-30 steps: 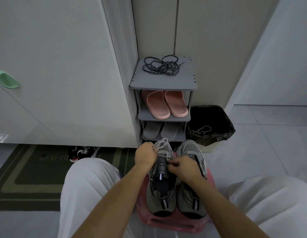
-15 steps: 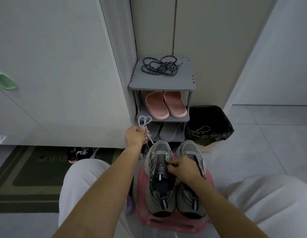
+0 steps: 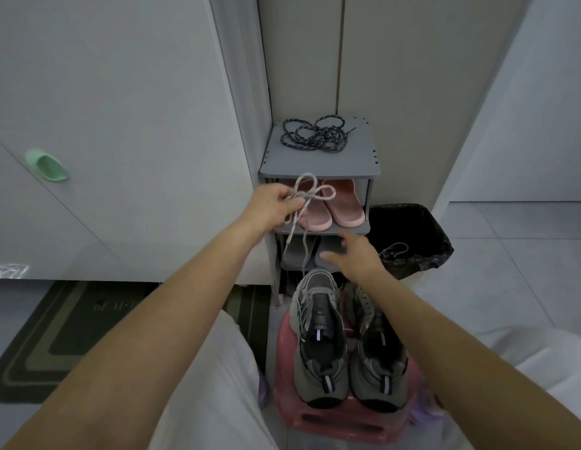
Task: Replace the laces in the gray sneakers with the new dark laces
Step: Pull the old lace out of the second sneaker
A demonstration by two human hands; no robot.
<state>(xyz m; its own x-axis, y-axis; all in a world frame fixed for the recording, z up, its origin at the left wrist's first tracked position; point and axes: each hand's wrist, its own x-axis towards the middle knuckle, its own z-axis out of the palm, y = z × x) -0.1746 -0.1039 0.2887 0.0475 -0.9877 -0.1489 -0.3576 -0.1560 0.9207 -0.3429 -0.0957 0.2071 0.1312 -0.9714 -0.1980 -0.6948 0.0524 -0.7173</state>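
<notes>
Two gray sneakers stand side by side on a pink stool (image 3: 341,417); the left sneaker (image 3: 320,339) has no lace in it, and the right sneaker (image 3: 378,358) is partly behind my right arm. My left hand (image 3: 273,207) is raised in front of the shoe rack and pinches the old light gray lace (image 3: 310,198), whose loops stick up and whose ends dangle down. My right hand (image 3: 351,256) hovers above the sneakers with fingers spread, holding nothing. The new dark laces (image 3: 315,134) lie coiled on the rack's top shelf.
The gray shoe rack (image 3: 320,167) holds pink slippers (image 3: 328,206) and gray slippers below. A bin with a black bag (image 3: 412,235) stands right of it, with another light lace inside. A dark doormat (image 3: 71,336) lies at the left. White cabinet doors stand behind.
My left hand has pulled the old lace fully out of the left sneaker and lifted it up. My right hand has let go of the sneaker and risen, opening.
</notes>
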